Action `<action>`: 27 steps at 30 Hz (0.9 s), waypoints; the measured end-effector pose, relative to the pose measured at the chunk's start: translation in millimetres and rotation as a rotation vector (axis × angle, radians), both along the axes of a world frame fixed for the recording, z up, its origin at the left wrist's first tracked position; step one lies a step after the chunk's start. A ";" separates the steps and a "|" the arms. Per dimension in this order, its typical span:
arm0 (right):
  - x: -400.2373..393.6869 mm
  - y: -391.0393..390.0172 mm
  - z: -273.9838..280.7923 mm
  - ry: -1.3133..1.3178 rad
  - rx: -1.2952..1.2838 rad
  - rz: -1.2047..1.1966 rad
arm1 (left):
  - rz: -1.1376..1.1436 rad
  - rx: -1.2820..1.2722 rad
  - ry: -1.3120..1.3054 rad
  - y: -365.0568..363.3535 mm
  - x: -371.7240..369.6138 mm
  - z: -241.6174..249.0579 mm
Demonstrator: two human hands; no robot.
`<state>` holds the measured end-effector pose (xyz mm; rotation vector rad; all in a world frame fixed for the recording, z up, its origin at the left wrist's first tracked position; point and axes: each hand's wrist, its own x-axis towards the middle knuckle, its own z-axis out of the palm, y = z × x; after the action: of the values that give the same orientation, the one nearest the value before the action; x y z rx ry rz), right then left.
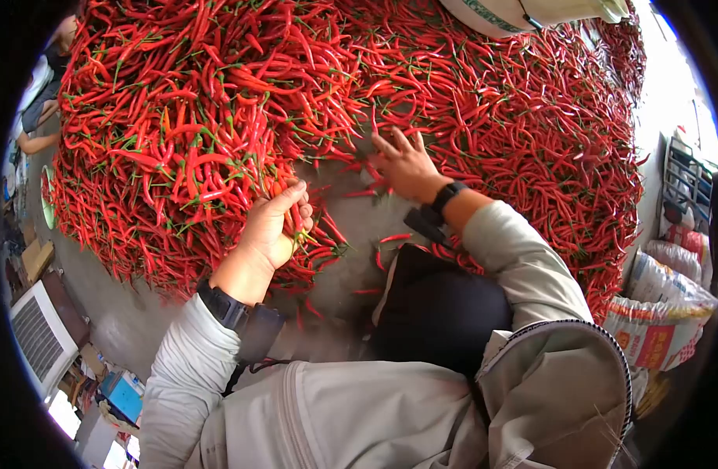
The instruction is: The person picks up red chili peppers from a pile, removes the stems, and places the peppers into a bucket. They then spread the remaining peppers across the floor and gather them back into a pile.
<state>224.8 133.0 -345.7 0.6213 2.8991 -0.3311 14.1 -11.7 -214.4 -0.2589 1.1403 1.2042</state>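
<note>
Red chili peppers with green stems form a tall heap (164, 148) in front of me on the left. A lower, wider spread of chili peppers (531, 125) covers the floor to the right. At the heap's near edge, my left hand (275, 223) is closed, thumb over curled fingers, on chili peppers that show beside the thumb and below the fingers. My right hand (406, 168) hovers over the gap between heap and spread, fingers apart, with loose chili peppers close by its fingertips.
A white bucket (492, 16) stands among the peppers at the top. Printed sacks (648, 332) and a dark rack (685, 180) line the right side. At the far left are a person's arm (37, 143), a white grille panel (42, 332) and a blue box (123, 397).
</note>
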 end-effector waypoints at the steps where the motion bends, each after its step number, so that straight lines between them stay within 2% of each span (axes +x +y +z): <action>1: 14.6 -9.8 5.3 -0.035 -0.003 0.033 | 0.011 0.004 -0.012 0.4 2.4 -1.4; 5: 67.1 -35.0 18.2 -0.142 -0.126 0.157 | 0.010 0.010 0.003 0.1 13.4 -18.4; 7: 77.2 -38.2 27.1 -0.065 -0.070 0.193 | 0.032 0.013 -0.055 -7.6 17.6 -30.4; 9: 63.8 -30.8 35.3 -0.377 -0.215 0.045 | 0.010 -0.042 -0.087 -14.9 23.7 -24.7; 10: 63.1 -26.9 29.5 -0.095 -0.026 0.038 | 0.008 -0.060 -0.079 -15.6 26.3 -17.9; 11: 54.6 -18.6 20.2 0.024 -0.059 -0.026 | -0.004 -0.075 -0.044 -16.8 26.2 -14.1; 13: 28.3 5.8 18.1 0.025 -0.082 -0.153 | -0.009 -0.030 -0.020 -18.7 22.3 -9.7; 15: 8.3 32.6 13.2 0.306 0.107 -0.197 | -0.007 -0.024 -0.003 -19.5 20.6 -4.1; 17: -7.6 56.5 12.3 0.196 0.217 -0.317 | -0.007 -0.023 0.019 -21.1 19.8 0.0; 20: -8.1 92.9 0.3 -0.025 -0.014 -0.572 | 0.005 -0.075 0.055 -23.6 22.9 5.6; 21: -2.1 94.5 -3.6 -0.019 -0.058 -0.603 | 0.008 -0.080 0.059 -24.3 23.3 6.6; 25: 34.7 70.1 -15.2 0.057 0.127 -0.442 | 0.019 -0.106 0.076 -21.6 23.4 3.6; 27: 49.1 49.5 1.1 -0.017 0.135 -0.410 | 0.011 -0.121 0.078 -18.5 23.6 -0.2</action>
<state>273.9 182.5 -344.6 1.2376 2.7752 -0.1753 37.7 -30.2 -214.5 -0.3123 1.2836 1.1653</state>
